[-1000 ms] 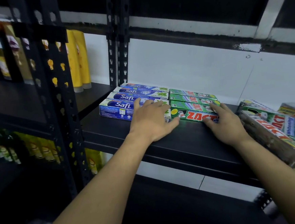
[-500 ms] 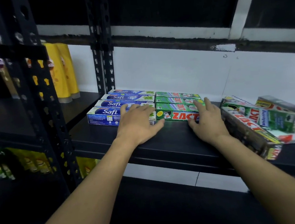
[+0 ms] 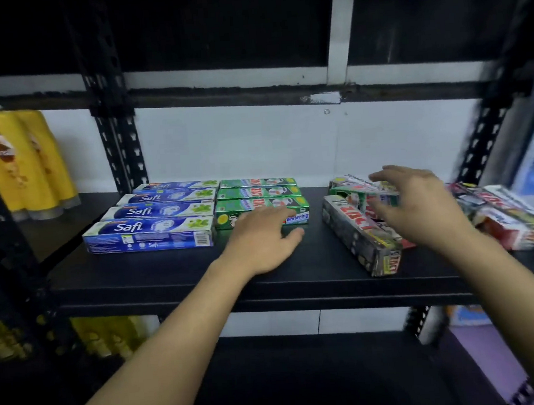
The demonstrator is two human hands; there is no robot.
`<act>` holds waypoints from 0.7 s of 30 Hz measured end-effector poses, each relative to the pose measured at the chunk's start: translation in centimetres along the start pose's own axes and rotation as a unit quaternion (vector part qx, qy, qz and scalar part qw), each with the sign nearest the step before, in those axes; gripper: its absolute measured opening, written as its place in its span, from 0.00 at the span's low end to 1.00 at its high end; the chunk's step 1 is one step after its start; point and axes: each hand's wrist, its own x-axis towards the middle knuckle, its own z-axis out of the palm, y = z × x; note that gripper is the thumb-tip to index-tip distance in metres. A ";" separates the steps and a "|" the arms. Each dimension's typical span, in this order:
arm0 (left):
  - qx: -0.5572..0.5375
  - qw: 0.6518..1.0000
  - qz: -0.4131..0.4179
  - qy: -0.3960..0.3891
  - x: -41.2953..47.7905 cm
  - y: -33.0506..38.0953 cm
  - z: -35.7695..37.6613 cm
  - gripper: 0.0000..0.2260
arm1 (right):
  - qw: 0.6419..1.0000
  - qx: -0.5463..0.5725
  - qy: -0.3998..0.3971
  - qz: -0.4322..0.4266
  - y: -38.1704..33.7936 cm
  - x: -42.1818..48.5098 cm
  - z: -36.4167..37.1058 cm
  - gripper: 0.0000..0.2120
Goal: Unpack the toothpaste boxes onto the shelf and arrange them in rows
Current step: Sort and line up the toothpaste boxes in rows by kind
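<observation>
Here, a flat black metal shelf board (image 3: 175, 273) carries two tidy rows of toothpaste cartons: four blue-and-white Safi boxes (image 3: 152, 225) lie side by side at the left, running from near to far, and green-and-red Zact boxes (image 3: 260, 191) lie just beside them on the right. The left hand (image 3: 262, 239) rests palm down, fingers spread, on the nearest green box, pressing rather than gripping. The right hand (image 3: 419, 203), blurred, hovers with fingers apart above an opened, tilted multipack of Zact cartons (image 3: 362, 226) farther right, holding nothing. More loose cartons (image 3: 503, 215) lie jumbled at the far right. Yellow bottles (image 3: 24, 164) stand on the neighbouring left shelf.
</observation>
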 end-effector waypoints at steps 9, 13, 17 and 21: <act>-0.018 0.994 -0.044 -0.101 0.2 1.1 2.1 0.25 | 0.995 0.066 -0.026 0.068 5.3 -1.7 0.1 0.19; -0.015 0.994 -0.053 -0.099 0.1 1.3 2.1 0.25 | 0.988 0.122 0.044 0.082 5.2 -2.1 0.0 0.14; -0.024 0.994 -0.060 -0.088 -0.1 1.3 2.0 0.24 | 0.974 0.157 0.131 0.094 4.9 -3.4 -0.5 0.12; -0.033 0.994 -0.061 -0.080 -0.2 1.3 2.0 0.24 | 0.947 0.224 0.186 0.140 5.0 -4.9 -0.6 0.11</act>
